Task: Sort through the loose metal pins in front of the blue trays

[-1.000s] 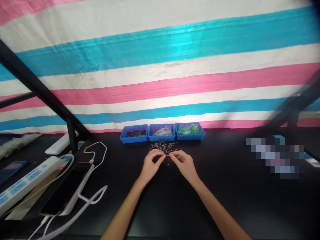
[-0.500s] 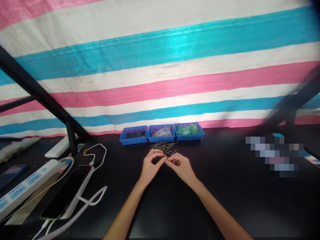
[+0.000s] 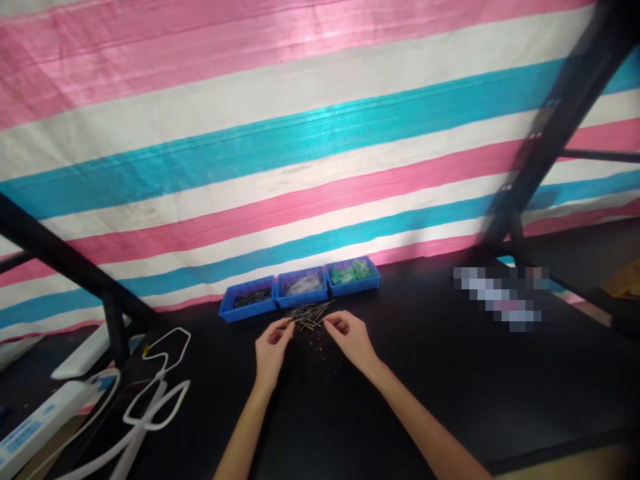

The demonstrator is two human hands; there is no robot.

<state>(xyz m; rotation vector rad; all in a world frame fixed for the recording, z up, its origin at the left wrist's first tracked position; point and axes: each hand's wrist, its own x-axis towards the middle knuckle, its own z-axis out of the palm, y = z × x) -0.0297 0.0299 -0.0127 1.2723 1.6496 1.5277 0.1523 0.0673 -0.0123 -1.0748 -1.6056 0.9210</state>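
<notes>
A loose pile of thin metal rods (image 3: pixel 309 315), dark and brass-coloured, lies on the black table in front of the blue bins. At the pile's left edge is my left hand (image 3: pixel 271 349), its thumb and forefinger pinched together. My right hand (image 3: pixel 351 340) is at the right edge, its fingertips also closed in a pinch. Whatever either pinch holds is too small to make out. Behind the pile stand three joined blue bins: one with dark thin rods (image 3: pixel 253 298), one with clear plastic pieces (image 3: pixel 304 283) and one with green plastic pieces (image 3: pixel 351 271).
Small crumbs (image 3: pixel 321 349) dot the table nearer to me. On the left are a white power strip (image 3: pixel 43 423) and looped white cables (image 3: pixel 150 420). Black frame legs (image 3: pixel 550 140) rise on both sides before a striped sheet (image 3: pixel 300 147). A blurred-out patch (image 3: pixel 500 300) lies right.
My hands, whose fingertips met in front of the pile, have moved apart to its two sides. The view has shifted and tilted, so more of the right side shows.
</notes>
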